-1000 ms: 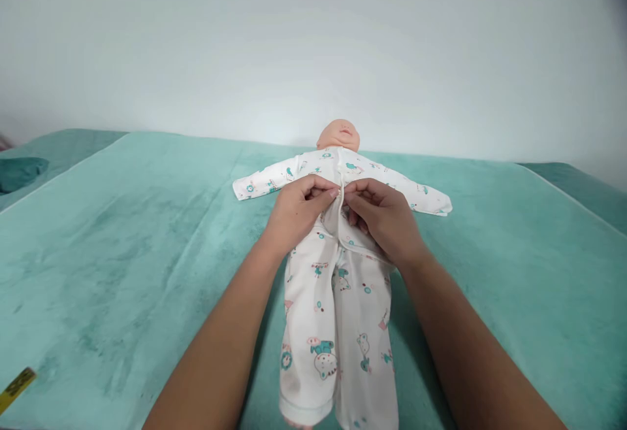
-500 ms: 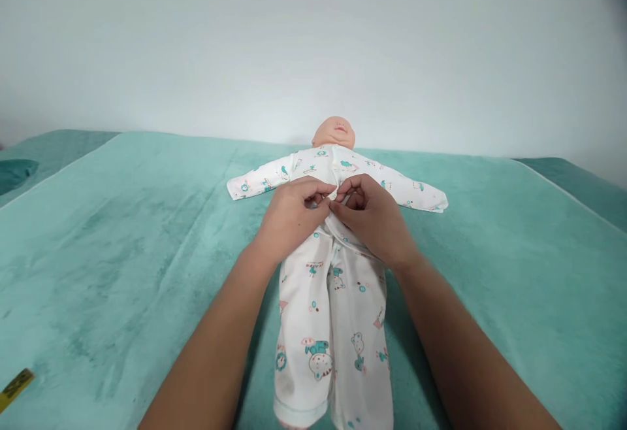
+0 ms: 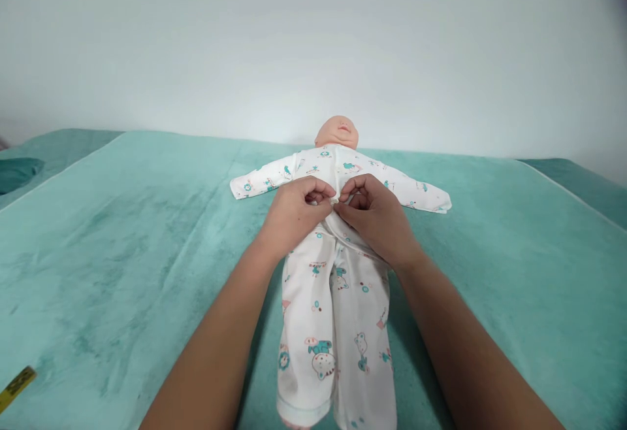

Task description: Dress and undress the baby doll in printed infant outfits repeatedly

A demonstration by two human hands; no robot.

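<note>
In the head view, clamping the front of the shirt (image 3: pixel 313 163) in pinched fingers of left hand (image 3: pixel 294 214) and right hand (image 3: pixel 382 217), over the belly of the doll (image 3: pixel 337 132) on the green cover (image 3: pixel 122 253). Best pinching near the edges — aligning both, easing, not tugging.

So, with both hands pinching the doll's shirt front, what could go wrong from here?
The left hand and right hand pinch only a little shirt fabric, so it could slip free. Their fingers cover part of the front opening, so misaligned edges might go unnoticed.
</note>
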